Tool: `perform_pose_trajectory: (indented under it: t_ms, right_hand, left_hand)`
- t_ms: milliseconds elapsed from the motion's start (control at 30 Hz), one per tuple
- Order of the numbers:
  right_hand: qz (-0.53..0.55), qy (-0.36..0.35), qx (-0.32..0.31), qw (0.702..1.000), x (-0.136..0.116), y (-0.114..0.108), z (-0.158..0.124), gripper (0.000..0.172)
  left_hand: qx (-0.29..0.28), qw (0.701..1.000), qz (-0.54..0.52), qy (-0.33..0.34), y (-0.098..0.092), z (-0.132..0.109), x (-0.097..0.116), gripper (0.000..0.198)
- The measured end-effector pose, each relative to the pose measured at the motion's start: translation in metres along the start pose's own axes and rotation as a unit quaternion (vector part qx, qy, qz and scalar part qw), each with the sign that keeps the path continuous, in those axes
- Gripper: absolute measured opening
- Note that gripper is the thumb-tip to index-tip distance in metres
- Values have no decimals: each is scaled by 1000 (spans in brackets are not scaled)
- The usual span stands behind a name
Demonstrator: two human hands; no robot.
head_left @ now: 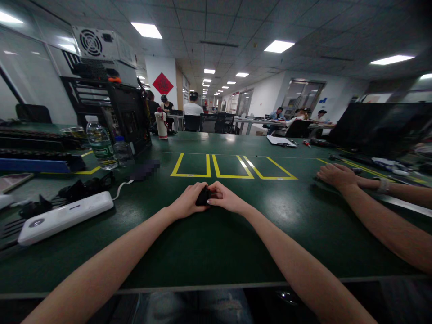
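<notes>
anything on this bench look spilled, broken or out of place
Nothing looks spilled or plainly damaged. The untidiest spot is at the left, where black cables lie in a loose tangle beyond the long white device. The small black object in the left hand is too dark and covered to judge.

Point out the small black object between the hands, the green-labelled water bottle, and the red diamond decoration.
Small black object [202,197], head view: middle of its exposed surface.
Green-labelled water bottle [101,145], head view: middle of its body.
Red diamond decoration [163,84], head view: its centre.
</notes>
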State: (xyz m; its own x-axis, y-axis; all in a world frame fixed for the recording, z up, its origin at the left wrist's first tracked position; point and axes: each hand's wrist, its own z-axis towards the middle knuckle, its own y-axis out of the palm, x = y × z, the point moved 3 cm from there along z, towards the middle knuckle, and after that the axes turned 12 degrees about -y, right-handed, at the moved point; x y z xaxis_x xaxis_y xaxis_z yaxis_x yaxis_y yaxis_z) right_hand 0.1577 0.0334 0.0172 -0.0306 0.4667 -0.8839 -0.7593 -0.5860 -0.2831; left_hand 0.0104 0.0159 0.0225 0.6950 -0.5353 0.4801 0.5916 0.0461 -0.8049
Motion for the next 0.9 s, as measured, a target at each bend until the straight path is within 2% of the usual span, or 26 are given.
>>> perform_pose_trajectory:
  t_ms: [133, 333, 567, 800, 900]
  right_hand:
    - [4, -3, -7, 1000, -1, 2, -1, 35]
    - [-32, -14, 28, 999, -6, 1, 2, 19]
    - [-31, 28, 16, 999, -2, 0, 2, 32]
    - [5, -2, -15, 1000, -7, 2, -1, 37]
    - [1, 1, -9, 1000, -7, 3, -1, 34]
  left_hand:
    - [3, 1000, 7, -3, 2, 1, -2, 57]
    - [3, 1000, 7, -2, 2, 1, -3, 58]
    - [4, 1000, 2, 4, 2, 0, -2, 58]
    - [0, 1000, 5, -1, 2, 1, -4, 56]
    - [0, 1000, 6, 1, 2, 2, -5, 57]
